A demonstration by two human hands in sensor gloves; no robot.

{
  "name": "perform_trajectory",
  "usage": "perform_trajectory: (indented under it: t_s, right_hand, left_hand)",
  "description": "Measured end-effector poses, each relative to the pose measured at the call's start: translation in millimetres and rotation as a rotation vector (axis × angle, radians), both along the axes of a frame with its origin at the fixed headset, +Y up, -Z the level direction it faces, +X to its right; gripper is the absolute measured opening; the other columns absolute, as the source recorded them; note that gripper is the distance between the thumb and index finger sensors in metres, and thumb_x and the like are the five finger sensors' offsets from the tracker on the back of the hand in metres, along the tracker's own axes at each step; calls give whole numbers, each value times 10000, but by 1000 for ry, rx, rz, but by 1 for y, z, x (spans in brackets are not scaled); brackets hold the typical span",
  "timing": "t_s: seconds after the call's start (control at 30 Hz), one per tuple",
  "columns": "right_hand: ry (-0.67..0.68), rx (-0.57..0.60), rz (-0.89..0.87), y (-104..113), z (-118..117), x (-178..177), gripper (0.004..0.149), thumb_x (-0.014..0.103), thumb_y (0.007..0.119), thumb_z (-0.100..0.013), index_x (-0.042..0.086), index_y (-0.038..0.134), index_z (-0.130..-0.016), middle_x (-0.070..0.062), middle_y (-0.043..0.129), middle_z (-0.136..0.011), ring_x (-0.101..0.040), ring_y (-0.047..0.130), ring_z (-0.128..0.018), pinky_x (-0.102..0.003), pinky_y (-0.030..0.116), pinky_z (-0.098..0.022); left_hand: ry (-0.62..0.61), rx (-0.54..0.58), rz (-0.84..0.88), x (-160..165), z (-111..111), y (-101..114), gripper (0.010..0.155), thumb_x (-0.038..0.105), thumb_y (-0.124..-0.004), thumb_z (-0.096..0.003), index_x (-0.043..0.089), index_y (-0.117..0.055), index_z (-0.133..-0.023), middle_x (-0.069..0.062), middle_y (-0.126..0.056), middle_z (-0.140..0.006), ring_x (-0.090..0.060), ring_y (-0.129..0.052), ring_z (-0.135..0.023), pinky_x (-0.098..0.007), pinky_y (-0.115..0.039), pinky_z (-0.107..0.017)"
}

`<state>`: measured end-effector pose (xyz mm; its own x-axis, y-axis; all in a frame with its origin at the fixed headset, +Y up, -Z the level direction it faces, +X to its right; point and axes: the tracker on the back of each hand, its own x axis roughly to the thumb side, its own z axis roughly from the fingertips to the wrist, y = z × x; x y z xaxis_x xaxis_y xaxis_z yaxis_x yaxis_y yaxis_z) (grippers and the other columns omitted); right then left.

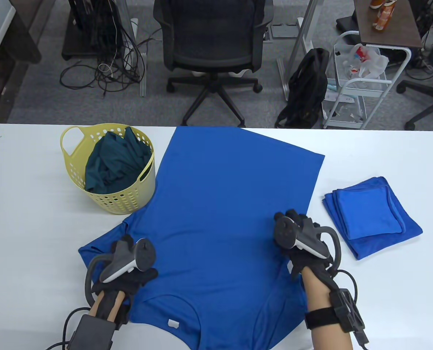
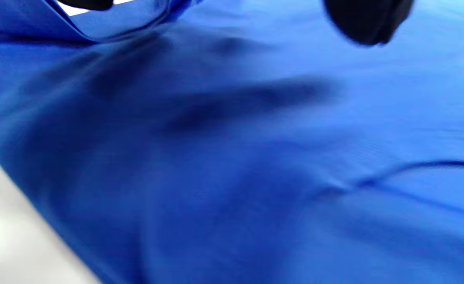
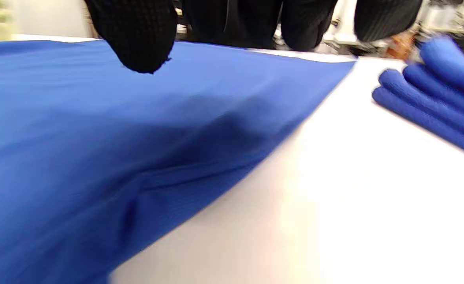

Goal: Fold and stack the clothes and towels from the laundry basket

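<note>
A blue T-shirt lies spread flat on the white table, collar toward me. My left hand rests on its left shoulder beside the sleeve. In the left wrist view, thumb and fingers are spread apart over the cloth. My right hand is at the shirt's right side edge. In the right wrist view its fingers hang open just above the fabric, holding nothing. A yellow laundry basket with dark green clothes stands at the left.
A stack of folded blue towels lies on the table to the right of the shirt and also shows in the right wrist view. An office chair and a cart stand beyond the far edge.
</note>
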<state>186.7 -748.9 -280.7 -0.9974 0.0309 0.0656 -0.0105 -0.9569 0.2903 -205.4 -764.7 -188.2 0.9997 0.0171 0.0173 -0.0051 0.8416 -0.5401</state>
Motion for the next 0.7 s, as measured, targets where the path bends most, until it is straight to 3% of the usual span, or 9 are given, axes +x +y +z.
perform_trajectory:
  t_s: [0.07, 0.13, 0.23, 0.27, 0.37, 0.47, 0.53, 0.6, 0.7]
  right_hand:
    - [-93, -180, 19, -17, -8, 7, 786, 445, 672, -602, 140, 239, -1183, -252, 171, -1200, -518, 265, -1071, -751, 407, -712]
    - [-93, -253, 77, -28, -5, 8, 797, 474, 662, -598, 127, 248, -1184, -258, 228, -1203, -501, 350, -1080, -739, 441, -714]
    - [-15, -144, 157, -24, 11, 4, 781, 468, 683, -590, 71, 372, -1186, -305, 394, -1184, -526, 554, -1019, -689, 540, -706]
    - [39, -125, 206, -21, 20, 2, 770, 472, 702, -584, 69, 436, -1184, -314, 490, -1165, -507, 666, -973, -677, 587, -691]
    - [103, -285, 317, -12, 44, -3, 786, 496, 712, -584, 24, 481, -1168, -307, 612, -1109, -375, 824, -875, -620, 668, -675]
    - [111, -316, 287, 7, 51, 5, 644, 498, 739, -561, 133, 688, -1089, -151, 813, -1020, -315, 929, -802, -617, 716, -649]
    - [38, -200, 201, 16, 43, 19, 702, 469, 737, -581, 127, 538, -1162, -203, 641, -1141, -407, 774, -953, -652, 642, -687]
    - [-23, -53, 120, 14, 31, 35, 761, 434, 746, -584, 138, 405, -1196, -237, 401, -1226, -500, 542, -1072, -735, 520, -711]
    - [-70, -129, 3, -9, 13, 46, 775, 438, 699, -594, 160, 284, -1186, -222, 207, -1215, -493, 332, -1088, -724, 425, -730]
  left_hand:
    - [-34, -129, -25, 15, 4, -14, 1113, 708, -596, -526, 46, -21, -1211, -523, -95, -1166, -809, -314, -985, -789, -514, -701]
    - [-67, -206, -38, 24, 3, -29, 1121, 712, -585, -527, 40, 20, -1190, -537, -74, -1141, -819, -296, -965, -783, -514, -705]
    - [-171, -192, -103, 29, -5, -39, 1165, 714, -547, -452, 41, 137, -1113, -539, 42, -1088, -837, -181, -934, -821, -395, -692]
    - [-204, -180, -71, 28, -12, -38, 1157, 702, -576, -450, 72, 121, -1124, -512, 48, -1104, -819, -165, -948, -817, -370, -700]
    - [-239, -193, -64, 25, -39, -35, 1110, 629, -690, -421, 235, 72, -1125, -373, 71, -1156, -714, -123, -1012, -772, -341, -740]
    - [-251, -147, -137, 24, -57, -21, 1037, 532, -794, -432, 346, -61, -1142, -282, -22, -1217, -631, -161, -1069, -746, -393, -751]
    - [-229, -45, -177, 28, -52, -11, 958, 495, -799, -509, 300, -152, -1189, -335, -111, -1229, -639, -278, -1086, -737, -453, -743]
    - [-168, 71, -146, 35, -38, -5, 990, 605, -706, -529, 176, -152, -1228, -420, -170, -1220, -704, -358, -1057, -754, -512, -718]
    - [-109, -143, -65, 46, -21, -17, 1103, 706, -590, -523, 66, 0, -1200, -522, -76, -1161, -821, -299, -976, -802, -484, -698]
